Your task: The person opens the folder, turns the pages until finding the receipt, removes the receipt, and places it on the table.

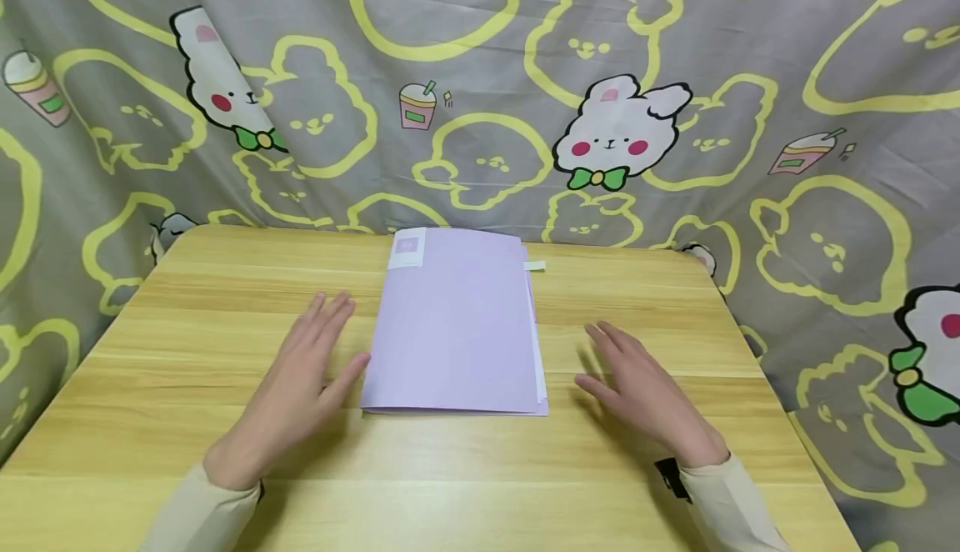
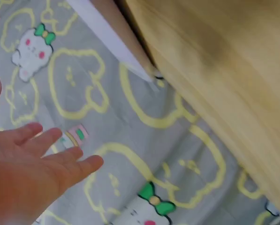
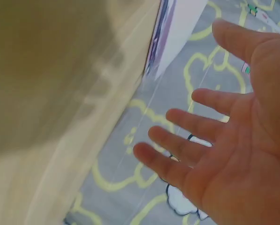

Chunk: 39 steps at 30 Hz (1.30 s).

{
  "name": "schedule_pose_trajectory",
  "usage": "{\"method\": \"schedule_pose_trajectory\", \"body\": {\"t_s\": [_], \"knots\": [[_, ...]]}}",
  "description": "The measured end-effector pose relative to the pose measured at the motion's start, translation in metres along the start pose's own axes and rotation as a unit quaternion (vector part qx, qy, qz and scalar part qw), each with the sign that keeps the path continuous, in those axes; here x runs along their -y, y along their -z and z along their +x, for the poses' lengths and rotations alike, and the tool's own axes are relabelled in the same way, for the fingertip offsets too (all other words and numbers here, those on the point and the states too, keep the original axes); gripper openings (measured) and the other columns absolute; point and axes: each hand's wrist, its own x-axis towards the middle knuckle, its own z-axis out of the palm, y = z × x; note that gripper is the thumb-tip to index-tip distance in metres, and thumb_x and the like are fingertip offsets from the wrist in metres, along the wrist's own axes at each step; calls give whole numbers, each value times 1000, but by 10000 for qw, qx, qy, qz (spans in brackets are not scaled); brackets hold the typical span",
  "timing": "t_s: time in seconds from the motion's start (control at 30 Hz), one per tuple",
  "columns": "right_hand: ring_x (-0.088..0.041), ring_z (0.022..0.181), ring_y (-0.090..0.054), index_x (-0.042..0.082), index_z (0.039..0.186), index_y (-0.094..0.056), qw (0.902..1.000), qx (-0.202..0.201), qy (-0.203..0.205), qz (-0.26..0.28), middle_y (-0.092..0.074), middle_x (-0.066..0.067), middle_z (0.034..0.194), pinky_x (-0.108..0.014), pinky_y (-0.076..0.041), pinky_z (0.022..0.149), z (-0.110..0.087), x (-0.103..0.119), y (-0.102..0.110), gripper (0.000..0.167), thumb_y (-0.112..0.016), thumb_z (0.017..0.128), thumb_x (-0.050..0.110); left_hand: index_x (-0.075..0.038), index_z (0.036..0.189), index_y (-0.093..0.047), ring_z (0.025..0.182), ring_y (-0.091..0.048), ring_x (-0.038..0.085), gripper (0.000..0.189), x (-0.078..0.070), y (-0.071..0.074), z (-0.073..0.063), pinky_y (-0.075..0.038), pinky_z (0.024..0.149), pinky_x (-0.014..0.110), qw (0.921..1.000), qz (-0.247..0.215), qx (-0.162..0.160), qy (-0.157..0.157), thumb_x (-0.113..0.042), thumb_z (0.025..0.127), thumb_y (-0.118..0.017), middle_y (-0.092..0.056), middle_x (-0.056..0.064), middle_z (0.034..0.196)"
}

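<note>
A lilac folder (image 1: 457, 327) lies closed on the wooden table, with a pale label at its upper left corner and sheets peeking out along its right edge. To its left is my left hand (image 1: 296, 385), fingers extended and the thumb close to the folder's left edge; whether it touches cannot be told. My right hand (image 1: 645, 389) hovers to the right of the folder, apart from it, with straight fingers and nothing held. Both wrist views show the palms bare, and the folder's edge (image 3: 159, 42) appears at the top of the right wrist view.
The wooden table (image 1: 450, 485) runs back to a grey curtain (image 1: 480, 27) printed with yellow outlines and white rabbits. A small pale green tab (image 1: 535, 266) sticks out from the folder's upper right side. A black strap piece (image 1: 672, 479) shows at the right wrist.
</note>
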Motion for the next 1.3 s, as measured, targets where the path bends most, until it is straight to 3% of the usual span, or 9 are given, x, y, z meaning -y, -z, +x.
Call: {"method": "schedule_pose_trajectory", "body": {"t_s": [0.2, 0.53, 0.73, 0.9, 1.3], "knots": [[-44, 140, -45, -2, 148, -49, 9980, 205, 591, 45, -41, -25, 157, -57, -40, 112, 17, 12, -5, 75, -77, 92, 38, -4, 144, -56, 152, -28, 42, 55, -15, -16, 14, -17, 121, 65, 9979, 207, 594, -170, -38, 102, -62, -52, 11, 153], [-41, 139, -49, -4, 143, -54, 9953, 364, 894, -26, -49, -23, 152, -53, -41, 113, 32, 19, -22, 82, -86, 82, 40, -3, 137, -63, 144, -43, 43, 61, -17, -44, 17, -34, 113, 65, 9924, 382, 1005, -598, -42, 91, -76, -59, 12, 146], [-37, 141, -48, -2, 145, -53, 9933, 767, 860, 115, -49, -19, 154, -51, -41, 113, 31, 20, -28, 82, -85, 83, 41, -6, 135, -64, 140, -47, 44, 69, -16, -55, 13, -38, 111, 62, 9881, 438, 1269, -747, -47, 84, -82, -58, 14, 147], [-34, 142, -47, 1, 146, -53, 9912, 994, 857, 158, -49, -16, 154, -49, -41, 114, 30, 21, -33, 79, -82, 86, 43, -7, 134, -66, 139, -47, 46, 68, -18, -60, 11, -41, 108, 63, 9858, 484, 1411, -765, -47, 82, -84, -57, 14, 148], [-36, 138, -51, -2, 140, -58, 9902, 926, 1042, 1, -51, -18, 152, -51, -43, 111, 29, 18, -37, 77, -82, 86, 46, -5, 126, -69, 133, -53, 48, 62, -24, -58, 14, -45, 107, 58, 9842, 548, 1437, -876, -42, 80, -87, -59, 18, 144]]}}
